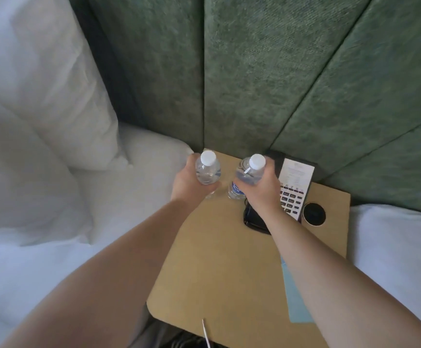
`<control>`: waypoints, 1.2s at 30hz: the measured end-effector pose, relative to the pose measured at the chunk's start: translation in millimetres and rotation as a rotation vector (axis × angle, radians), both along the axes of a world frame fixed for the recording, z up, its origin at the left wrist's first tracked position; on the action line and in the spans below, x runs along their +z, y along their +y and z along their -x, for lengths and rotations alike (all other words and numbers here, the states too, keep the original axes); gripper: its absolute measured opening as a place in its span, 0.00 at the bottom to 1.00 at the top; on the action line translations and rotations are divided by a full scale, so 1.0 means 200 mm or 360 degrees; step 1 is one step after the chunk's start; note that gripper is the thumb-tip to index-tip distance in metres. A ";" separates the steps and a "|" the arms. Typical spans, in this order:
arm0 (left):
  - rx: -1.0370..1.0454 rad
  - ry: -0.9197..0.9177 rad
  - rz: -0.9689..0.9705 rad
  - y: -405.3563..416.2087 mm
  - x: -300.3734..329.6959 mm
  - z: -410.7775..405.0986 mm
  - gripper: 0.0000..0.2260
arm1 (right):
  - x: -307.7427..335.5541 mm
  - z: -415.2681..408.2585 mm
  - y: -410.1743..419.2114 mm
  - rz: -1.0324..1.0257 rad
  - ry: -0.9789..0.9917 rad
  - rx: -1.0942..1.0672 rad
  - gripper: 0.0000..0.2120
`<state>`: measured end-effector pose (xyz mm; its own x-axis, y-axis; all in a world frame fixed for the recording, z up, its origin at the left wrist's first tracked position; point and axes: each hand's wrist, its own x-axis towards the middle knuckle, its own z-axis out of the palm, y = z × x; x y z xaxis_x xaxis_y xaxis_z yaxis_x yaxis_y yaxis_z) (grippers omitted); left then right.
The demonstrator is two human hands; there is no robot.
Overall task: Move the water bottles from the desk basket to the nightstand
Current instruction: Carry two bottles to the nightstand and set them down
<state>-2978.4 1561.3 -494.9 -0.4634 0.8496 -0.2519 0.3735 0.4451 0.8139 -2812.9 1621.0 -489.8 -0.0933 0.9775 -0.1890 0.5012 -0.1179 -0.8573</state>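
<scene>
Two water bottles are upright over the nightstand (217, 259): your left grip (192, 182) clasps one bottle (207, 170), your right grip (262, 187) clasps the other bottle (248, 177).

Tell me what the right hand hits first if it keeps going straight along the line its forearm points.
Probably the green padded headboard. The right hand, closed on a water bottle over the nightstand, points toward the back edge; the telephone lies just to its right. Depth is unclear.
</scene>
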 end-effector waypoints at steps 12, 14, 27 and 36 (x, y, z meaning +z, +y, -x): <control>-0.0062 -0.0066 0.0010 0.00 -0.04 -0.02 0.35 | -0.03 0.04 0.04 0.0029 -0.0065 0.0208 0.36; -0.0105 -0.0088 0.0037 -0.02 0.00 -0.01 0.39 | 0.00 0.03 0.04 0.0075 -0.0076 0.0247 0.38; -0.0285 0.0600 -0.0108 -0.36 0.62 -0.15 0.29 | 0.60 -0.32 -0.37 -0.0095 -0.0258 0.0294 0.31; -0.0565 0.0984 -0.0190 -0.56 0.77 -0.46 0.27 | 0.80 -0.52 -0.68 -0.0324 -0.0327 0.0114 0.25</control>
<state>-2887.1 1448.7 -340.2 -0.1821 0.9807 0.0709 0.8869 0.1327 0.4425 -2709.4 1484.6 -330.7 -0.1437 0.9896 -0.0121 0.6676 0.0879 -0.7393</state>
